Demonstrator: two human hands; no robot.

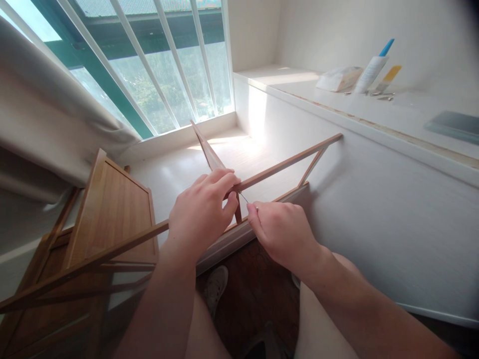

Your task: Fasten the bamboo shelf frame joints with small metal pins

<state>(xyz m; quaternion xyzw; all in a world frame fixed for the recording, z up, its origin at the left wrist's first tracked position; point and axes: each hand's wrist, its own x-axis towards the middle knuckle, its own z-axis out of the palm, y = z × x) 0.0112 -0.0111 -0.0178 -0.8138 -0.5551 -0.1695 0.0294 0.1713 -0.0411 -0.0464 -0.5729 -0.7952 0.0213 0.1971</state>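
A brown wooden frame point(292, 163) of slim bars stretches across the middle of the view, its long rail running from lower left to upper right. My left hand point(204, 212) is wrapped over the rail where another bar meets it, fingers curled on the wood. Close beside it, my right hand point(282, 229) is closed in a pinch on a thin metal tool, apparently a hex key point(244, 198). The tool's far tip reaches the joint just under my left fingertips. My fingers hide most of its near end.
A wooden panel point(114, 209) stands at left by a curtain point(56, 99). On the right ledge point(284, 85) are a white tube point(370, 74) with a blue nozzle, a yellow-handled scraper point(391, 77), a plastic bag point(339, 80), small metal pieces and a dark flat object point(454, 125). A barred window is ahead.
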